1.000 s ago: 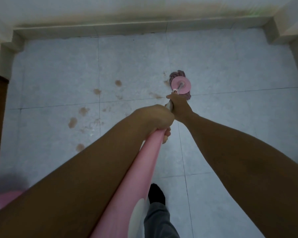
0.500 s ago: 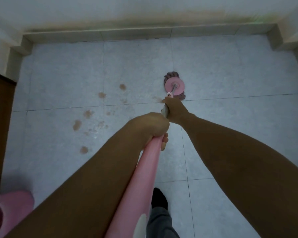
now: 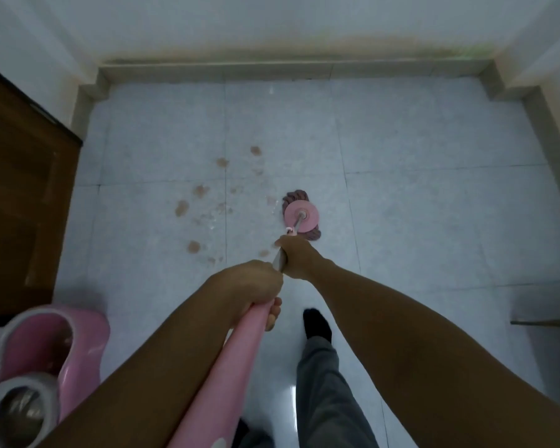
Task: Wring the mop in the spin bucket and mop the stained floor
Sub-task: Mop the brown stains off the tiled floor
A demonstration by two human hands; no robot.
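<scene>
We look down at a pale tiled floor (image 3: 401, 150) and see two bare arms reaching forward along a mop. The left hand (image 3: 256, 282) is wrapped tight around the pink handle (image 3: 236, 357), fingers curled under it. The right hand (image 3: 299, 257), further down, is closed around the thin metal shaft (image 3: 279, 260) just ahead of the left. The mop head (image 3: 301, 218), a pink disc over dark reddish strands, rests flat on the floor near the middle of the tiles. Brown stains (image 3: 181, 207) speckle the floor to the left of the mop head, a faint smeared patch lying closest to it. The pink spin bucket (image 3: 42, 360) stands at the floor's near left corner, beside a dark wooden panel (image 3: 20, 202). One grey trouser leg (image 3: 324, 386) with a black-socked foot (image 3: 317, 324) steps forward below the arms. A skirting runs along the far wall.
</scene>
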